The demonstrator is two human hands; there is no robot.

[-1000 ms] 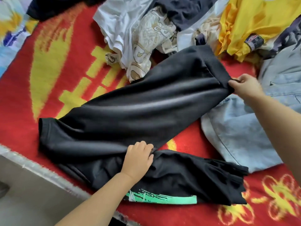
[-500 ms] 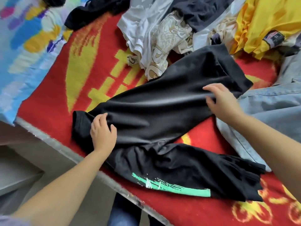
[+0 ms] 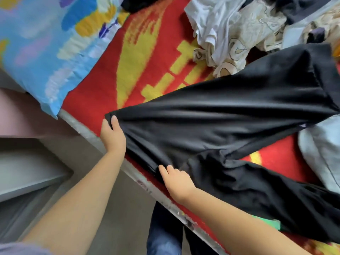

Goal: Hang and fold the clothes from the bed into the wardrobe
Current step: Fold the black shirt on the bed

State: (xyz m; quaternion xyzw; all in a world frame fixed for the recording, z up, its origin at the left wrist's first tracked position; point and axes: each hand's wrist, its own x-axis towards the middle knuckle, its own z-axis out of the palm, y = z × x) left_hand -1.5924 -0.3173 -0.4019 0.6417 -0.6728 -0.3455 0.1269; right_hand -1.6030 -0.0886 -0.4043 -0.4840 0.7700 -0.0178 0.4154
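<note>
Black trousers (image 3: 230,115) lie spread across the red and yellow blanket (image 3: 147,52) on the bed. My left hand (image 3: 112,135) grips the far-left end of the upper leg at its hem, thumb on top of the cloth. My right hand (image 3: 176,179) grips the black fabric lower down, near the bed's front edge, fingers curled into the cloth. The second leg (image 3: 276,196) runs off to the lower right, with a green print (image 3: 270,221) partly hidden behind my right forearm.
A heap of white and patterned clothes (image 3: 239,30) lies at the back. Pale denim (image 3: 323,157) sits at the right edge. A blue patterned pillow (image 3: 46,43) lies at the upper left. The bed's grey edge (image 3: 143,183) runs diagonally, with floor and a white shelf (image 3: 27,183) to the left.
My left hand slid left to the hem and took hold of it. My right hand left the far end of the leg and came down to grip the fabric near the bed edge.
</note>
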